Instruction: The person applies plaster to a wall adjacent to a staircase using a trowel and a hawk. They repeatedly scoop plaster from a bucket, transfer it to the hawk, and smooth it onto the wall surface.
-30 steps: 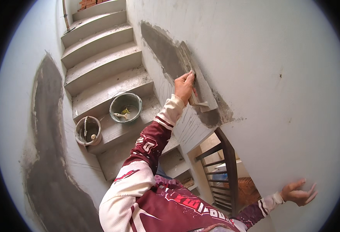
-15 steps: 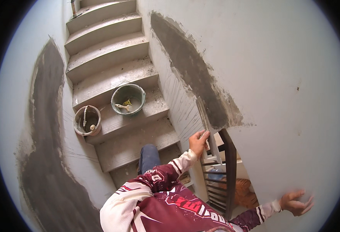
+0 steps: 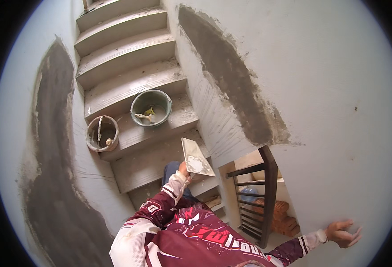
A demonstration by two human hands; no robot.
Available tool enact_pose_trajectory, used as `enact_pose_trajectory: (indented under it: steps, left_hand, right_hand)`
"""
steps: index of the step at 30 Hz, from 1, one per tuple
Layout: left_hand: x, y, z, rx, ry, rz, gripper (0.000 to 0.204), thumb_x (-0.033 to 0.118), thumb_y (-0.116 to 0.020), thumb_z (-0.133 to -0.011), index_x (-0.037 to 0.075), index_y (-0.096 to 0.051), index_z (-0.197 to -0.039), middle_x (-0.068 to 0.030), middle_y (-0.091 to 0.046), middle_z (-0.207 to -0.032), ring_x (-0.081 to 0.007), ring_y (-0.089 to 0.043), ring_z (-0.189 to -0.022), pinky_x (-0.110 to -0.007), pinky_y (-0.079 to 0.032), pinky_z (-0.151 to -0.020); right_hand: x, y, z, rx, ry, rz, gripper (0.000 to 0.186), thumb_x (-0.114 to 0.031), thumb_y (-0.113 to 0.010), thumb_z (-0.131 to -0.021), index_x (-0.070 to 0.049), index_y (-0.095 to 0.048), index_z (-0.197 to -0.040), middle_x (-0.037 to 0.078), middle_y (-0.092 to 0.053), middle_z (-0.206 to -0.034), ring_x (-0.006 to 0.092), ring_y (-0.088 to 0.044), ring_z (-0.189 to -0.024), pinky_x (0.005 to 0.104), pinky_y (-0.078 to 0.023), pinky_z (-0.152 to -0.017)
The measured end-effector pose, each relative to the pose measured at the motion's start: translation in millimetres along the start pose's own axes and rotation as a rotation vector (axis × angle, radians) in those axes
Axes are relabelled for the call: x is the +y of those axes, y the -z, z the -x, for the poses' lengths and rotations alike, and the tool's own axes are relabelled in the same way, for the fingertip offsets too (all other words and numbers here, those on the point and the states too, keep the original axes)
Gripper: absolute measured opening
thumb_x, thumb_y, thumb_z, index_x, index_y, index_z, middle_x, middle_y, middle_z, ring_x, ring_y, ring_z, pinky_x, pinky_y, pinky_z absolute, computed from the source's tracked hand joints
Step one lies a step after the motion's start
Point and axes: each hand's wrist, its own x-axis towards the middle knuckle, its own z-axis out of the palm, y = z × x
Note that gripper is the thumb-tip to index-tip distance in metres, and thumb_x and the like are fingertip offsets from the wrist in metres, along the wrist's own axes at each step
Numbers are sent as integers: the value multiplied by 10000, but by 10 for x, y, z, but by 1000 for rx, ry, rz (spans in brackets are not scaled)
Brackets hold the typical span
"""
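My left hand (image 3: 184,170) grips a flat plastering trowel (image 3: 196,156), its pale, smeared face turned up over the lower steps and close to my body. My right hand (image 3: 343,233) is open, fingers slightly curved, against the white wall at lower right. A long dark patch of wet-looking plaster (image 3: 225,73) runs down the right wall, and a larger one (image 3: 55,147) down the left wall. Two buckets sit on a step: a green one (image 3: 151,95) with a brush (image 3: 143,117) inside, and a smaller grey-beige one (image 3: 94,141) with a handled tool in it.
Concrete stairs (image 3: 129,66) climb away from me between both walls. A dark slatted railing (image 3: 269,187) stands at lower right, with orange bricks (image 3: 284,220) and a blue object (image 3: 249,192) behind it. My leg shows beside the trowel.
My left hand has brought the trowel off the right wall's patch, down and toward me, and its face now tilts upward. My right hand stays at the wall, slightly lower.
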Motion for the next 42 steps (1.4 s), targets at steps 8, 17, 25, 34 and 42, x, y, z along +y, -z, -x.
enact_pose_trajectory:
  steps: [8, 17, 25, 34, 42]
  left_hand:
    - [1077, -316, 440, 88, -142, -140, 223, 204, -563, -924, 16, -605, -1035, -105, -673, -904, -232, -688, -749, -388, -593, -666]
    - [2704, 544, -701, 341, -323, -741, 321, 259, -665, -849, -35, -684, -977, -81, -692, -937, -175, -655, -801, -331, -523, -701]
    - [3553, 468, -1834, 425, 43, -1956, 426, 405, -506, -897, 73, -654, -1118, -177, -659, -1119, -320, -646, -1012, -406, -491, -837]
    - [3289, 1198, -2760, 627, 175, -1719, 495, 419, -401, -955, 31, -649, -1137, -249, -597, -1198, -343, -598, -1110, -401, -428, -958]
    - [3399, 1159, -2281, 127, -456, -2070, 485, 366, -357, -1006, 13, -688, -966, -208, -691, -876, -350, -674, -792, -459, -510, -682]
  right_hand:
    - [-817, 188, -119, 33, -122, -252, 451, -402, -584, -913, -49, -514, -1185, 86, -511, -1240, 327, -367, -1246, 471, -256, -989]
    - [-2020, 56, -258, -99, -132, -676, 432, -273, -561, -926, 49, -465, -1198, 156, -415, -1248, 345, -342, -1251, 477, -267, -1040]
    - [-2619, -300, -846, -183, 141, -454, 451, -226, -594, -902, 35, -453, -1241, 160, -392, -1291, 352, -297, -1293, 493, -244, -1052]
    - [-2816, -302, -956, -325, 229, -116, 498, -294, -562, -914, -28, -435, -1315, 162, -284, -1445, 317, -292, -1297, 458, -244, -1039]
    - [-2919, -299, -1046, -360, 284, -70, 512, -290, -534, -891, -47, -428, -1330, 174, -298, -1444, 337, -280, -1314, 488, -243, -1043]
